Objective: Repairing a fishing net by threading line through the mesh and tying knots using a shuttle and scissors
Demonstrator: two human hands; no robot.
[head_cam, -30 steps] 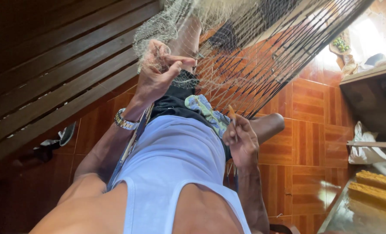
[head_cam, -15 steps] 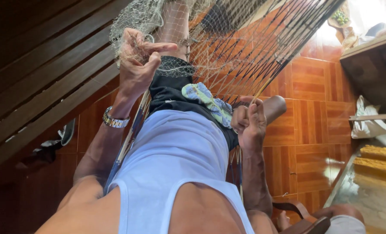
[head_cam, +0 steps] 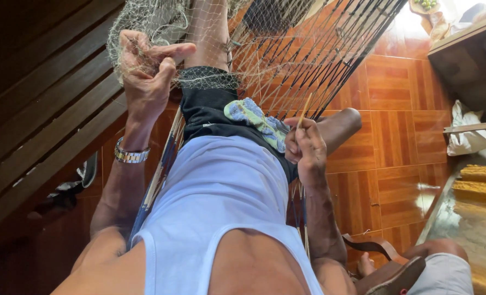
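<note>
At the upper left of the head view, the left hand point(head_cam: 144, 71) was raised with fingers curled and thumb extended, pinching a gathered bunch of pale fishing net point(head_cam: 210, 38). A metal wristwatch point(head_cam: 129, 156) sat on that wrist. Lower and to the right, the right hand point(head_cam: 306, 146) was closed around a thin wooden netting needle point(head_cam: 304, 111), held near upright against the mesh. The net spread from the left hand across the person's raised knee and out toward the upper right, where dark cords point(head_cam: 347, 49) ran through it in parallel lines. Below lay a glossy floor of reddish-brown wooden tiles point(head_cam: 396, 136). Dark wooden slats point(head_cam: 41, 98) ran along the left side. On the right stood a wooden shelf point(head_cam: 467, 49), with a white bag point(head_cam: 469, 136) beneath it and yellow bundles point(head_cam: 483, 180) nearby.
</note>
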